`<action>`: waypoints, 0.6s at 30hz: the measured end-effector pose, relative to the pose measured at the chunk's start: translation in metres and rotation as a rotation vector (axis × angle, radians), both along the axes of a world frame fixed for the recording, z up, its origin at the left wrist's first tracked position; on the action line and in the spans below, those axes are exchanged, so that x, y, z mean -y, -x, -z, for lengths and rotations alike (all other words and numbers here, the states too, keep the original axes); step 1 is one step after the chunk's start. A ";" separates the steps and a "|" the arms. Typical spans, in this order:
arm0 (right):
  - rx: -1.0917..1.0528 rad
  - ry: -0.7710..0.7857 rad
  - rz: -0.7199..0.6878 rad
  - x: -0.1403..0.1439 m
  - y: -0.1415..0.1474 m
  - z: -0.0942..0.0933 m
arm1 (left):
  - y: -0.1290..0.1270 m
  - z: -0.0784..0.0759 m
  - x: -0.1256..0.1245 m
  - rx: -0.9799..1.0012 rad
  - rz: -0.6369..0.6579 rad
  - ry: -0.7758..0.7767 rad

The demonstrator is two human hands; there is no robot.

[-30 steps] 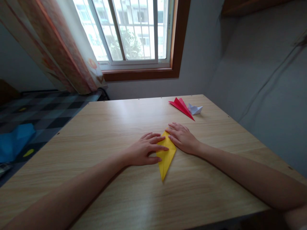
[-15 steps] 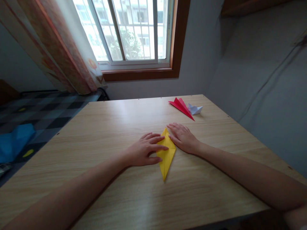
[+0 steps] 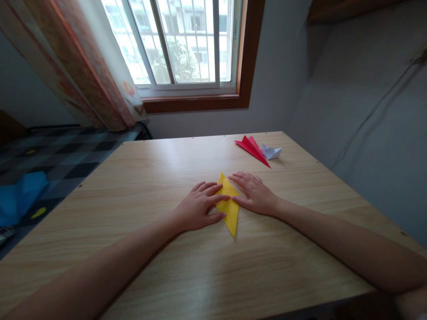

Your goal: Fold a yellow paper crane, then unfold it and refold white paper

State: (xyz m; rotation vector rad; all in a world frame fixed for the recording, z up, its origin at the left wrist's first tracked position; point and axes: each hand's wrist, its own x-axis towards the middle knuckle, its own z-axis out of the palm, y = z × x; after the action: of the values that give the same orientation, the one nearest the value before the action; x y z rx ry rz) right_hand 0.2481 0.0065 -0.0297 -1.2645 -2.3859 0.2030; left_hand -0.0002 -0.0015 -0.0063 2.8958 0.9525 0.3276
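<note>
A yellow folded paper [image 3: 231, 218], shaped like a long diamond with pointed ends, lies flat on the wooden table [image 3: 160, 173]. My left hand [image 3: 202, 205] rests over its left side, fingers spread, with the fingertips touching the paper and hiding part of that edge. On the other side, my right hand [image 3: 254, 192] lies palm down with its fingers stretched out. Its thumb reaches the paper's right edge near the middle. Neither hand grips the paper.
At the table's back right lie a red paper plane [image 3: 253, 150] and a small white paper boat [image 3: 271, 151], close together. Left of the table, a blue folded paper [image 3: 23, 195] lies on a checked bed cover [image 3: 66, 153]. Behind are a window [image 3: 187, 44] and a curtain [image 3: 83, 62].
The yellow paper has turned a little on the table, its top point moving left and its lower point moving right and away from me. Both hands have shifted slightly with it.
</note>
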 end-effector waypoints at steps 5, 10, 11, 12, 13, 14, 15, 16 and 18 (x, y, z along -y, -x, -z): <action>-0.001 -0.020 -0.031 0.000 -0.001 0.001 | -0.002 0.001 0.002 0.014 -0.067 -0.020; 0.015 -0.013 -0.092 -0.001 -0.002 0.000 | 0.000 0.005 0.003 0.013 -0.123 -0.021; 0.016 -0.014 -0.108 -0.001 -0.003 0.000 | 0.000 0.005 0.003 0.014 -0.127 -0.020; 0.017 -0.015 -0.124 -0.001 -0.003 0.000 | 0.001 0.005 0.003 0.014 -0.129 -0.020; 0.018 -0.016 -0.140 -0.001 -0.003 -0.001 | 0.001 0.004 0.003 0.016 -0.130 -0.022; 0.019 -0.017 -0.154 0.000 -0.003 -0.001 | 0.001 0.004 0.004 0.016 -0.131 -0.023; 0.021 -0.017 -0.167 0.000 -0.003 -0.001 | 0.000 0.003 0.004 0.015 -0.131 -0.025; 0.022 -0.018 -0.180 0.000 -0.003 -0.002 | 0.000 0.003 0.004 0.013 -0.133 -0.026; 0.026 -0.020 -0.206 0.001 -0.003 -0.003 | -0.001 0.002 0.005 0.006 -0.140 -0.020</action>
State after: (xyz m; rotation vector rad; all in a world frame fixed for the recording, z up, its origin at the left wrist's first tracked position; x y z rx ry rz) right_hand 0.2514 0.0052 -0.0263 -1.0177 -2.5335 0.2246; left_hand 0.0005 -0.0063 -0.0082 2.8508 1.1599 0.3573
